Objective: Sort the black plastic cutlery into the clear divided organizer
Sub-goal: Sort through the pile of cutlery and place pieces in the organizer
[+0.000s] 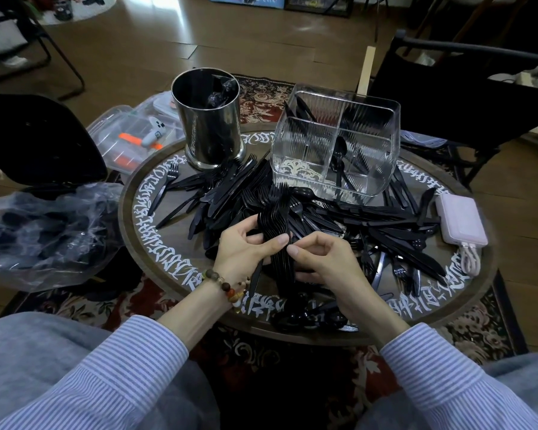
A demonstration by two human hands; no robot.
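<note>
A stacked bundle of black plastic forks [278,218] stands tines-up over the middle of the round table. My left hand [244,246] grips its handles from the left. My right hand [320,259] pinches the same bundle from the right, thumb touching the stack. Loose black cutlery [385,231], forks and knives, lies heaped across the table around my hands. The clear divided organizer [336,144] stands at the far side; a spoon and a few pieces lean in its right and rear compartments, and the front left one looks bare.
A shiny metal cylinder [208,119] stands far left on the table [156,243]. A pink power bank [460,221] with a cable lies at the right rim. A crumpled plastic bag [47,234] sits left, off the table. Black chairs flank the table.
</note>
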